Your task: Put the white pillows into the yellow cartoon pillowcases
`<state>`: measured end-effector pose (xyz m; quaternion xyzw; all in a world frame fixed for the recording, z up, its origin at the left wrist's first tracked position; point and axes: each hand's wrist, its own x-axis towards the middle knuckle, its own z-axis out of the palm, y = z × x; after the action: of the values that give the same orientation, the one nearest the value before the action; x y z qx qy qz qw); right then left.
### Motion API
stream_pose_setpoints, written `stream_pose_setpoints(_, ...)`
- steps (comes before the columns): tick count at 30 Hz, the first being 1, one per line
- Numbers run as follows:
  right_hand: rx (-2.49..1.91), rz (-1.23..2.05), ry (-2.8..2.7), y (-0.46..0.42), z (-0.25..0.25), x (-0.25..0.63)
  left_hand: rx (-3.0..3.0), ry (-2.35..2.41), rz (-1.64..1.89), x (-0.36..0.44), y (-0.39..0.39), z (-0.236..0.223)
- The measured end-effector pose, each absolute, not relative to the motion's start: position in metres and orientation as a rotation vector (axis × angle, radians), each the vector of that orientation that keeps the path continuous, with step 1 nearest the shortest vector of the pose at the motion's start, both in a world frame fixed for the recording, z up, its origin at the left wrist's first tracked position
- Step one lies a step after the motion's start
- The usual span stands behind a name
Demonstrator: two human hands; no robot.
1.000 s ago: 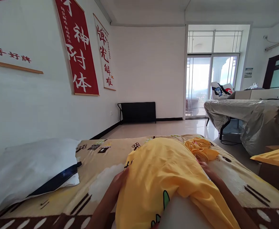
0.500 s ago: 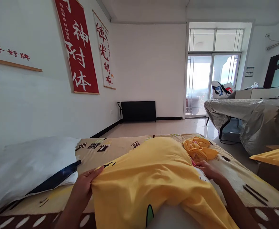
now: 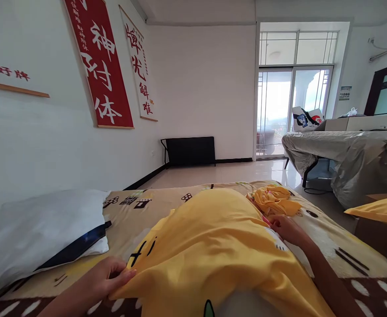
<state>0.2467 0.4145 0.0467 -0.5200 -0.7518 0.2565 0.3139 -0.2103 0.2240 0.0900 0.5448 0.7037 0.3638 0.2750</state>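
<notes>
A yellow pillowcase [image 3: 200,246] with black marks and a green print lies over a white pillow [image 3: 246,304], part of which shows at the near edge. My left hand [image 3: 110,277] pinches the pillowcase's left edge between thumb and fingers. On the far right side of the case, my right hand [image 3: 284,229] is closed on its edge, near a pink spot. Just beyond that hand sits a crumpled yellow cloth [image 3: 273,200]. Below everything is a beige and brown patterned blanket [image 3: 167,193].
At the left lies a white pillow with a dark blue band [image 3: 48,224]. A yellow cushion or cloth [image 3: 378,210] rests on a cardboard box [image 3: 375,242] at the right. Behind stand a plastic-covered table [image 3: 332,145] and a black folded panel [image 3: 190,151] against the wall.
My left hand has moved left and down, drawing the pillowcase's left edge outward, so more black print shows. My right hand stays at nearly the same spot. The view has shifted slightly.
</notes>
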Motion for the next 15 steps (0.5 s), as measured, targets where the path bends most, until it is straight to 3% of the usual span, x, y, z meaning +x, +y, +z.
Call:
stream_pose_setpoints(3, -1.178, 0.559, -2.045, 0.392, 0.068, 0.235, 1.733, 2.183, 0.632, -0.203, 0.236, 0.091)
stream_pose_setpoints(6, -0.962, 0.580, -2.237, 0.373, 0.075, 0.213, 2.063, 2.420, 0.850, -0.179, 0.246, 0.093)
stream_pose_setpoints(10, -1.013, 0.541, -2.192, 0.371, 0.066, 0.192, 2.468, 2.194, 1.133, -0.139, 0.259, 0.089)
stream_pose_setpoints(15, -1.004, 0.417, -2.064, 0.374, 0.065, 0.197, 2.298, 1.935, 0.943, -0.117, 0.277, 0.074)
